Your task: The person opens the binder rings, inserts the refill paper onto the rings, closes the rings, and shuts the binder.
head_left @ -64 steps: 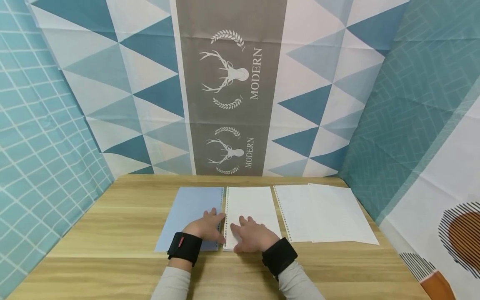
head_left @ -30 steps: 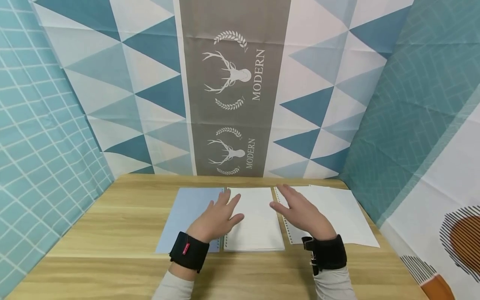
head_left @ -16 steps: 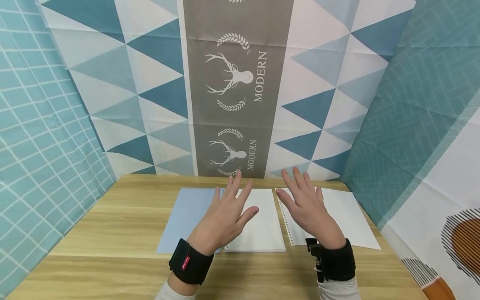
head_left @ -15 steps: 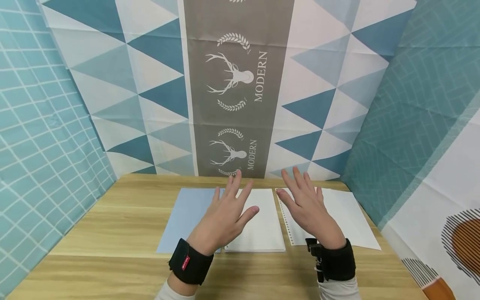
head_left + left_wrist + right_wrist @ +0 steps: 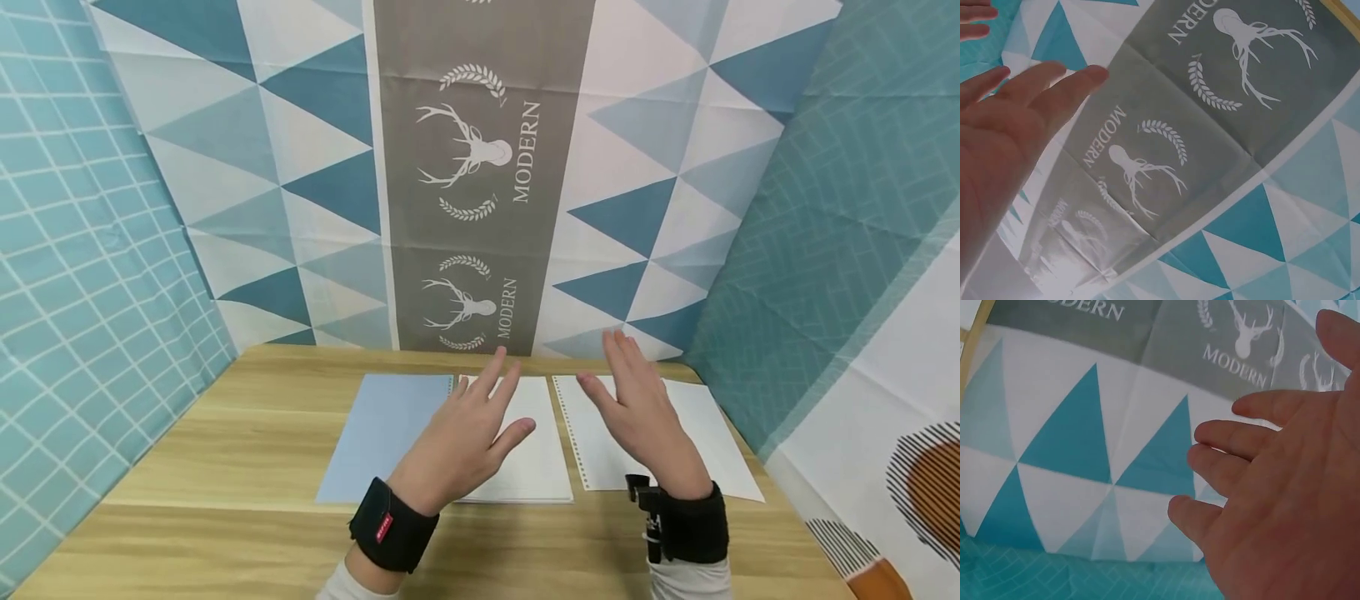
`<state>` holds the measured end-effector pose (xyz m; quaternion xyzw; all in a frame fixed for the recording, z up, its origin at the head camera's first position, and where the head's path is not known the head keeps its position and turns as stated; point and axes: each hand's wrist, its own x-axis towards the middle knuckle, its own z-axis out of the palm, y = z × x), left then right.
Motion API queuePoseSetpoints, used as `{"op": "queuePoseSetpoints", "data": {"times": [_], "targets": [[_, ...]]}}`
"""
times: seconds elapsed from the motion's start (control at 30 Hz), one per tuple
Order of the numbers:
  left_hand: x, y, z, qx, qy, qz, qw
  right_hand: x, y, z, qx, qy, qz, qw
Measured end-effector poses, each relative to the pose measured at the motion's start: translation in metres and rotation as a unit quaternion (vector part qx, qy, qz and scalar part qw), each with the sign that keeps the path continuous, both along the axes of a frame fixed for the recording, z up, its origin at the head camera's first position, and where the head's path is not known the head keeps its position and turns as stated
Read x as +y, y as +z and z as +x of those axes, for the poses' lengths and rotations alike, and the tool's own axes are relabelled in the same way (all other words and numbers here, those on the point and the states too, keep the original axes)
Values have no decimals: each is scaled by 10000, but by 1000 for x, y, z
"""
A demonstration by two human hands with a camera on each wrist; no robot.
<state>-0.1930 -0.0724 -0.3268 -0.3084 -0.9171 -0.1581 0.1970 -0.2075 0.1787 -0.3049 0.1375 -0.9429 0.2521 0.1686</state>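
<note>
My left hand (image 5: 468,442) hovers over a stack of white hole-punched pages (image 5: 536,471), fingers spread and holding nothing. A light blue sheet or cover (image 5: 382,425) lies flat just left of that stack, its holed edge facing it. My right hand (image 5: 648,421) is raised above overlapping loose white sheets (image 5: 716,437), also bare, with fingers extended; it hides part of them. In the left wrist view the left hand (image 5: 997,144) shows its palm side before the wall cloth. The right wrist view has the right hand (image 5: 1291,481) with straight, separated fingers.
The papers lie on a wooden table (image 5: 225,467). Behind it hangs a patterned cloth (image 5: 465,208) with deer prints and triangles. Tiled-pattern cloth (image 5: 90,275) closes the left side, and a teal and white cloth (image 5: 810,250) the right.
Both hands have lifted off the paper area. The left has gone up and rightward; the right has shifted right, from the page stack to above the loose sheets. The papers stay put.
</note>
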Motion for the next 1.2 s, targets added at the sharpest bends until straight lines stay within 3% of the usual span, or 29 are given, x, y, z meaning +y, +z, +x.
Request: {"op": "queuePoseSetpoints", "data": {"times": [0.17, 0.33, 0.47, 0.63, 0.73, 0.83, 1.0, 1.2], "targets": [[9, -4, 2, 460, -224, -152, 9986, 31, -5, -4, -150, -168, -293, 9993], [16, -7, 5, 684, -244, -350, 9967, 65, -17, -9, -546, -798, -351, 9947], [19, -11, 5, 722, -270, -486, 9958, 85, -27, -12, -904, -1375, -190, 9862], [24, -19, 5, 744, -259, -677, 9946, 109, -35, -15, -969, -1662, 263, 9810], [28, -22, 5, 851, -322, -733, 9932, 130, -39, -16, -1292, -1947, 432, 9714], [32, -25, 5, 918, -340, -794, 9920, 150, -46, -17, -1983, -2265, 337, 9530], [39, -31, 5, 499, -279, -1138, 9919, 168, -68, -25, -2833, -2435, 257, 9273], [55, -52, 7, -84, -442, -1603, 9860, 183, -101, -30, -3035, -2577, 299, 9169]]}}
